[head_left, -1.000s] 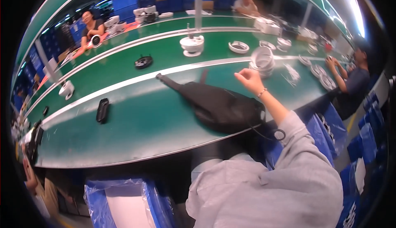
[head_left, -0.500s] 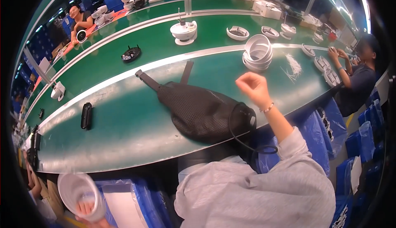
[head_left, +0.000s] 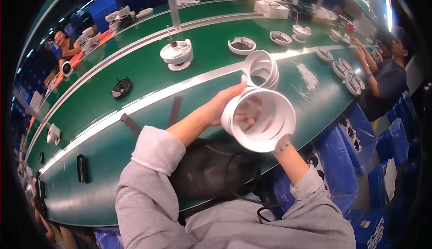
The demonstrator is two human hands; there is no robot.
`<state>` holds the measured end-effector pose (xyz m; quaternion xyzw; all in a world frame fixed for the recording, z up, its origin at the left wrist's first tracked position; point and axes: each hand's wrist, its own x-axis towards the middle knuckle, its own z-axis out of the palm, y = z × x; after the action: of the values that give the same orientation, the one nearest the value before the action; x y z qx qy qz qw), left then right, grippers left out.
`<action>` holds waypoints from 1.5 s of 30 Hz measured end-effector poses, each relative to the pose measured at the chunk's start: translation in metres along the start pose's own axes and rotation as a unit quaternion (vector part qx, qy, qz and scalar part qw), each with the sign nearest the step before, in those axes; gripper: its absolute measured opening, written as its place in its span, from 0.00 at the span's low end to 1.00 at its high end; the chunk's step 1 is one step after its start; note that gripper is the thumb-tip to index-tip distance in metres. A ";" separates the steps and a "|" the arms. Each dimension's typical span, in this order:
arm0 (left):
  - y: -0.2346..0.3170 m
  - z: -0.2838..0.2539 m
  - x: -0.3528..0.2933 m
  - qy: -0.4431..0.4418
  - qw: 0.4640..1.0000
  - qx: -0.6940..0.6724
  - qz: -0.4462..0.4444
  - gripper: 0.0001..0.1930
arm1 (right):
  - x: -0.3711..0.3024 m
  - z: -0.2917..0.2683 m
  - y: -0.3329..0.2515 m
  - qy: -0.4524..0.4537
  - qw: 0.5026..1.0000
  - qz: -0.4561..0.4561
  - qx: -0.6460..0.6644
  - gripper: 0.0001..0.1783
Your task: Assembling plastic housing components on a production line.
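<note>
Above the bench, my left hand grips the left side of a stack of white plastic rings, open and tilted toward me. Some fingers show inside the rings' opening; I cannot tell whose they are. My right hand is mostly hidden by the rings, with its wrist and beaded bracelet at their lower right edge. Just behind stands another stack of white rings on the bench. Below my left forearm lies a black mesh bag with straps, partly covered by my sleeve.
White strips lie to the right of the rings. Beyond a metal rail, a white device, a round black part and white shells rest on the green surface. A black oblong part lies left. A co-worker sits at the right.
My left hand has brought white rings up from below the bench's lower left edge to the middle. My right hand has moved down to them. The view has shifted.
</note>
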<state>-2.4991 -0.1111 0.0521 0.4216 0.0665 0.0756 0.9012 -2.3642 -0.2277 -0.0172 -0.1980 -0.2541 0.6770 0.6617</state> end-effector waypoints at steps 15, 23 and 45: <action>-0.036 -0.031 0.032 0.225 0.969 0.016 0.102 0.25 | -0.019 0.027 -0.062 0.239 0.954 0.070 -0.165 0.33; -0.056 -0.010 0.042 0.404 0.862 0.280 0.122 0.31 | -0.018 0.056 -0.021 0.082 0.390 -0.368 -0.840 0.36; -0.403 0.050 -0.747 0.967 0.013 0.146 -0.208 0.39 | 0.017 0.204 0.137 -0.146 0.280 -0.465 -0.827 0.29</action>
<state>-3.1899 -0.5476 -0.1850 0.0506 0.9711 0.2115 -0.0985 -2.5976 -0.2267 0.0623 -0.3856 -0.8199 -0.2992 0.2993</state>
